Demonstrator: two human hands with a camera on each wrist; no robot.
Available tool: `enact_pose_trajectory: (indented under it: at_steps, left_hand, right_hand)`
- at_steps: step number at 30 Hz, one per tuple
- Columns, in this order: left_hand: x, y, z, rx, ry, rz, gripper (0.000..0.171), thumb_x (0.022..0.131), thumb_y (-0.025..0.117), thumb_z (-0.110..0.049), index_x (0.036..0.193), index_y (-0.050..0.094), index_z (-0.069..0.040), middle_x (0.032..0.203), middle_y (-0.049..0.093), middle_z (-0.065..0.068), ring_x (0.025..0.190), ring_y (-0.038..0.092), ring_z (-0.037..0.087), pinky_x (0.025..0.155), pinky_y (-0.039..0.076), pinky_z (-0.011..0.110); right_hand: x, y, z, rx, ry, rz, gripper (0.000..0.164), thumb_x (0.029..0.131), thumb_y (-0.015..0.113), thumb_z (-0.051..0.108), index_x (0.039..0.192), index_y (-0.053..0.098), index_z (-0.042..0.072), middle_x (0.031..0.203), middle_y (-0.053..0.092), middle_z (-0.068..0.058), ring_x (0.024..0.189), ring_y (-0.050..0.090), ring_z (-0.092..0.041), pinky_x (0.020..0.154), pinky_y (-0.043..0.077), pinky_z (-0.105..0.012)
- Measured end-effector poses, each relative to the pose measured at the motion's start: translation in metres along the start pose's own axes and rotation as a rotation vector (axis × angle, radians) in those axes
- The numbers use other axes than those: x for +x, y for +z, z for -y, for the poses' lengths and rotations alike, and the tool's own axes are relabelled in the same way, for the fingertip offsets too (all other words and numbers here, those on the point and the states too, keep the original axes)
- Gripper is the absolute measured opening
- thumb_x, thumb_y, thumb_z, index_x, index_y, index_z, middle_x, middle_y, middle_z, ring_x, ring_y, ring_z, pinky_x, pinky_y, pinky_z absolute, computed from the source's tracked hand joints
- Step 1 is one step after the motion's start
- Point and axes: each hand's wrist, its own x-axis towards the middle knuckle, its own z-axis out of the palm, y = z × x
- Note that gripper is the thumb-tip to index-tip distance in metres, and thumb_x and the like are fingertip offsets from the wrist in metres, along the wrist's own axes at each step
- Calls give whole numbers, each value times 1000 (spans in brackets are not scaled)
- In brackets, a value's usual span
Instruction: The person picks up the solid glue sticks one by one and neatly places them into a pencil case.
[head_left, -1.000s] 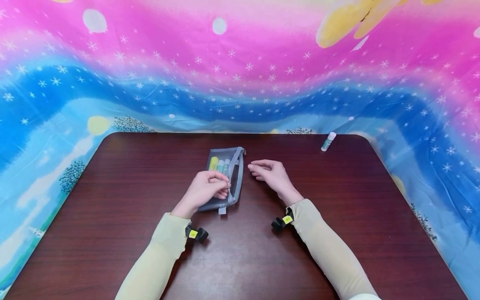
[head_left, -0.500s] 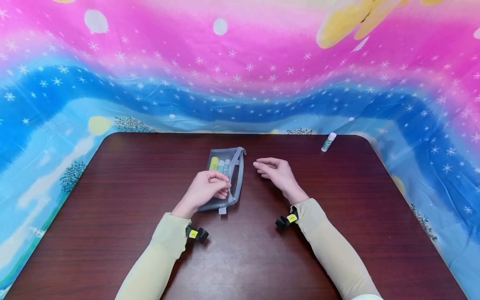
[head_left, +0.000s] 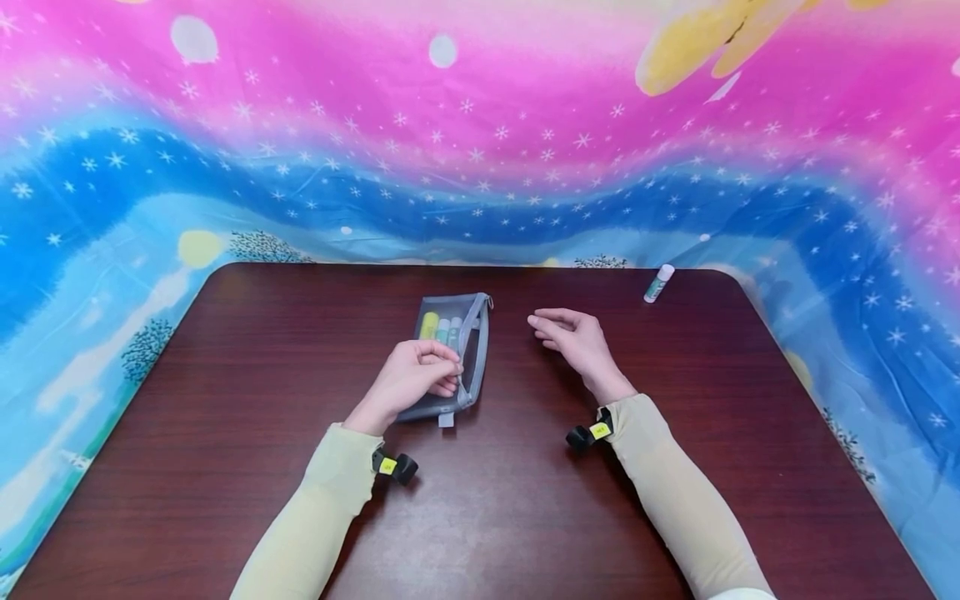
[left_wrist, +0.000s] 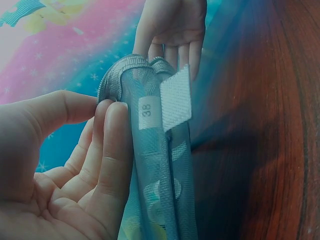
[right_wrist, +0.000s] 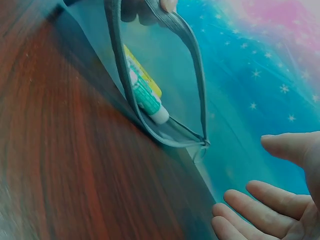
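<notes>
A grey mesh zip pouch lies on the table with its zipped mouth spread, facing right. My left hand pinches the upper edge of that mouth between thumb and fingers. Through the mesh show a yellow stick and two white-capped glue sticks. In the right wrist view the opening frames a green glue stick beside the yellow one. My right hand hovers to the right of the pouch, fingers loosely extended, holding nothing. A white tag sticks out from the pouch's near end.
Another glue stick, white-capped, stands at the far right of the dark wood table, near its back edge. A colourful snowflake-patterned cloth hangs behind and around the table.
My right hand has moved to the right and slightly back, away from the pouch's mouth. The left hand has kept its pinch on the pouch, and the pouch stays in place.
</notes>
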Motion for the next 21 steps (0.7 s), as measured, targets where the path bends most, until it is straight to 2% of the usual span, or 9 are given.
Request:
enact_pose_trajectory:
  at_steps: [21]
  left_hand:
    - [1, 0, 2, 6, 7, -4, 12, 93, 70, -4, 101, 70, 5, 85, 73, 16, 68, 69, 21, 69, 62, 34]
  right_hand:
    - [-1, -31, 0, -5, 4, -84, 60, 95, 74, 36, 138, 59, -3, 131, 65, -19, 119, 62, -38, 99, 52, -40]
